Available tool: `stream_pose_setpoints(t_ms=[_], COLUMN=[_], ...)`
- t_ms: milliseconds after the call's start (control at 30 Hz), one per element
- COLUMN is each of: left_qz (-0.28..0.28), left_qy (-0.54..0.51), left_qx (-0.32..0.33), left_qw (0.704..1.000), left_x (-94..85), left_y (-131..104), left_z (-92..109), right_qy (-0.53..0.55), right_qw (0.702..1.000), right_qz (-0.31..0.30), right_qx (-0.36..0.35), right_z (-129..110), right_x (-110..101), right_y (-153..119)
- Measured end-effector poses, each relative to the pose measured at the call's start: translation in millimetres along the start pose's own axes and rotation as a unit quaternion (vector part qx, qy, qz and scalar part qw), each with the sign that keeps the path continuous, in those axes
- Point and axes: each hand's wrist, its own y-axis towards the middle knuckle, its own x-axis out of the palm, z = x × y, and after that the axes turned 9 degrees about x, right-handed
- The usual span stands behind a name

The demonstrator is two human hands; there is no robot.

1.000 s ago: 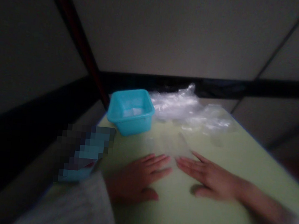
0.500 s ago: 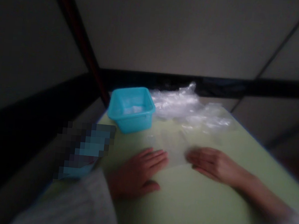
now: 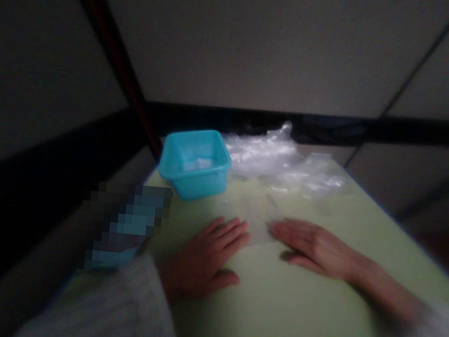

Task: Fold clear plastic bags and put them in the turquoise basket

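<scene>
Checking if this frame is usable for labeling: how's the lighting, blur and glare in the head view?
Head view: dim overall, dark vignette at the edges; soft focus throughout. The right hand and its sleeve are motion-smeared, the left hand a bit sharper. The clear plastic pile shows bright glare; the thin sheet between the hands is barely visible. The blue tub reads fine. A pixelated patch sits at left.

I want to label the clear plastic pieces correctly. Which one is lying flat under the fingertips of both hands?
The single clear sheet between the left hand and right hand. The crumpled plastic pile lies farther back, beside the blue tub.
</scene>
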Motion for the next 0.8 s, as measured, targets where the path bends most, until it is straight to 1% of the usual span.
stream_pose_setpoints(t_ms=[67, 233, 300, 400, 633, 800], left_qz=[-0.006, -0.044, -0.040, -0.032, -0.057, -0.059], left_qy=[-0.002, -0.021, -0.026, -0.025, -0.013, 0.003], left_qx=[0.003, 0.014, 0.014, 0.007, -0.018, -0.022], left_qw=[1.000, 0.999, 0.999, 0.999, 0.998, 0.998], left_x=[-1.4, -5.1, -5.1, -4.2, -3.0, -3.2], left_y=[1.0, 3.2, 3.2, 3.2, 2.4, 0.0], left_z=[0.9, 2.0, 1.7, 1.3, 1.2, 1.0], right_qy=[0.015, 0.048, 0.047, 0.037, 0.025, 0.015], right_qw=[1.000, 0.997, 0.997, 0.997, 0.998, 0.998], right_qz=[-0.019, -0.054, -0.061, -0.063, -0.054, -0.052], right_qx=[-0.008, -0.023, -0.015, -0.005, 0.009, 0.014], right_z=[-3.8, -7.7, -7.4, -7.4, -7.9, -5.4], right_x=[1.6, 8.4, 9.7, 9.8, 9.6, 10.3], right_y=[1.4, 2.6, 2.2, 2.0, -0.9, -5.3])
